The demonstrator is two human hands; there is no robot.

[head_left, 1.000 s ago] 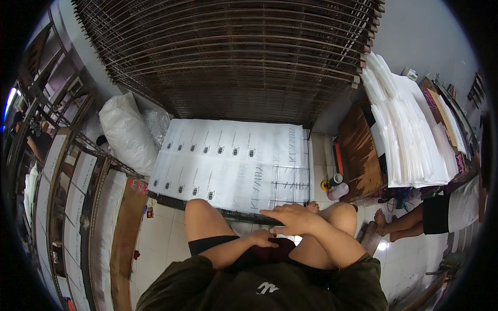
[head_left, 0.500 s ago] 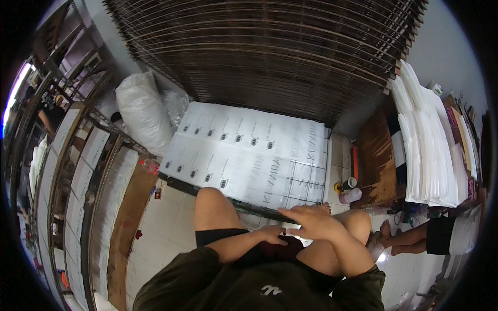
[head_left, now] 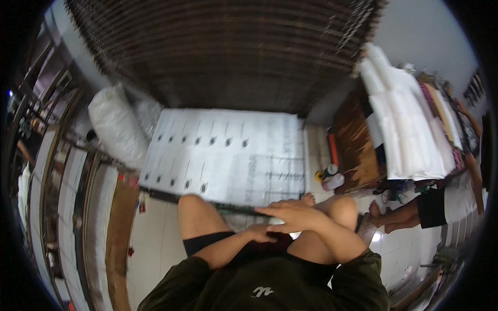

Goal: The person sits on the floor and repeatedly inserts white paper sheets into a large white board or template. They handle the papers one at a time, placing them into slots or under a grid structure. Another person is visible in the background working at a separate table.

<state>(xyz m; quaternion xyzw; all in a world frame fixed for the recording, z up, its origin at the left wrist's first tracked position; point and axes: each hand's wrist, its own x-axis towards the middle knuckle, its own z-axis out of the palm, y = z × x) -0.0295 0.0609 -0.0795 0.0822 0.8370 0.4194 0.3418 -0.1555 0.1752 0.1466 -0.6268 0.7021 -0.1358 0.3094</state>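
My right hand [head_left: 293, 215] is held over my lap, fingers stretched out to the left and the thumb apart below them. A small pale patch shows between thumb and fingers; whether it is an object or the floor behind, I cannot tell. Just below and to the left is my left hand [head_left: 258, 233], low between my thighs, its fingers loosely extended and somewhat blurred. Neither hand visibly grips anything. Ahead of my knees lies a low table [head_left: 171, 197] with a dark edge, covered by white printed sheets [head_left: 218, 150] with rows of small dark marks and a dark grid at the right.
A large dark slatted rack [head_left: 223, 57] rises behind the table. White plastic-wrapped bundles [head_left: 115, 124] stand left, beside shelving [head_left: 67, 207]. At right, white fabric [head_left: 402, 119] hangs over a worn wooden cabinet [head_left: 358, 145], near bottles [head_left: 333, 181] and another person's legs [head_left: 402, 215].
My view has shifted, so the table and rack sit further left in the picture. My hands have stayed over my lap, the right one still stretched above the left.
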